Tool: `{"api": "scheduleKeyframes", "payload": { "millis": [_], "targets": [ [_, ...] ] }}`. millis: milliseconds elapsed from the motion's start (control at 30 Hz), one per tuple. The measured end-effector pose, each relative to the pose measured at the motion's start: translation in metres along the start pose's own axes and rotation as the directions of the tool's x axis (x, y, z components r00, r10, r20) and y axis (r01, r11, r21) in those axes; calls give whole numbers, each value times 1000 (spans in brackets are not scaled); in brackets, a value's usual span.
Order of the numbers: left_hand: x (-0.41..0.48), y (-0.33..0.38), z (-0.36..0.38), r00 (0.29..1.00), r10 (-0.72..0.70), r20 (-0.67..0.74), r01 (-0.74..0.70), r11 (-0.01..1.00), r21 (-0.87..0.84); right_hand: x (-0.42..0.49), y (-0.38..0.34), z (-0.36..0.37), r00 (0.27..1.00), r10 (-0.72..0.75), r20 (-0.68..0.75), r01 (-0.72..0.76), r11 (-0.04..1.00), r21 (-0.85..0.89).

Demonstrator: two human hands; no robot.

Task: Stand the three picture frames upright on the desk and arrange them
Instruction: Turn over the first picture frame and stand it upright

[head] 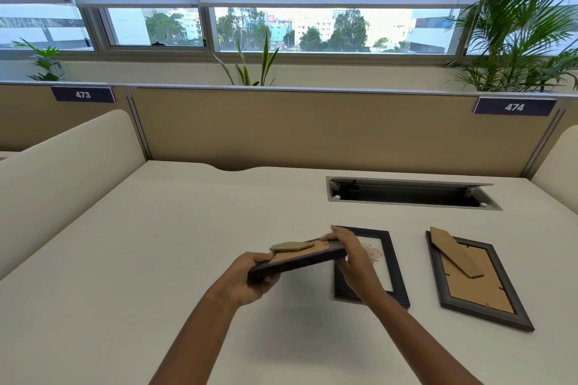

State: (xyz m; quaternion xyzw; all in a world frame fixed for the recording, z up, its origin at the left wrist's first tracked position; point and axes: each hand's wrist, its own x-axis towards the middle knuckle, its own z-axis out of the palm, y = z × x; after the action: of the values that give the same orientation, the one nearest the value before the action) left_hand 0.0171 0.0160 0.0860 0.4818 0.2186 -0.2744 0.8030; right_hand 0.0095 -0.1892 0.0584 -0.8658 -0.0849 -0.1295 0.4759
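Held frame [297, 261]: dark, back side up, cardboard stand [292, 246] folded on top, lifted off the table [156, 244] approx mid-table, tilted w/ its right end higher. Left hand [250, 280] grip closed on the frame's near-left end; right hand [350, 255] grip closed over its far-right end. Second frame [380, 262] lies flat, glass side up, just beside & partly under the right hand. Third frame [475, 278] lies flat, back up, stand sticking out, toward the table's right edge. Cable hatch [409, 194] open near the table's back edge, by the partition [312, 131].
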Motion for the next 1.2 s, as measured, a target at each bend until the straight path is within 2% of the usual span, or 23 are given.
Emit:
{"api": "scheduleKeyframes", "payload": {
  "millis": [67, 133, 200, 300, 400, 600, 700, 800, 1033, 1200],
  "targets": [
    [-3, 5, 2, 996, -23, 91, 26, 999, -41, -2, 0, -7, 998, -42, -42, 44, 998, 53],
    [-4, 8, 2, 991, -1, 134, 1, 1000, 0, -2, -2, -11, 992, -67, -108, 78, 992, 104],
    [-1, 7, 2, 995, 64, 83, -75, 988, 136, 1, -4, -11, 985, -69, -159, 92, 986, 142],
    [8, -3, 4, 955, 287, -74, -237, 890, 388, 6, -6, -10, 986, 11, -168, 32, 967, 254],
    [15, -15, 6, 899, 432, -74, -334, 785, 522, 9, -6, -8, 986, 97, -138, -32, 911, 411],
    [23, -21, -3, 886, 460, -53, -381, 789, 482, 11, -3, -8, 973, 214, -88, -132, 827, 547],
    [28, -21, -8, 895, 444, -36, -371, 788, 492, 9, 0, -6, 966, 258, -26, -184, 751, 634],
    [31, -21, -9, 911, 412, -36, -360, 833, 420, 7, 2, -4, 962, 271, 25, -218, 712, 668],
    [44, -24, -11, 924, 381, 4, -362, 875, 321, 5, 1, -1, 953, 246, 174, -299, 697, 652],
    [51, -26, -10, 921, 389, 17, -383, 896, 225, 3, 2, 5, 941, 243, 236, -338, 725, 600]
  ]
}}
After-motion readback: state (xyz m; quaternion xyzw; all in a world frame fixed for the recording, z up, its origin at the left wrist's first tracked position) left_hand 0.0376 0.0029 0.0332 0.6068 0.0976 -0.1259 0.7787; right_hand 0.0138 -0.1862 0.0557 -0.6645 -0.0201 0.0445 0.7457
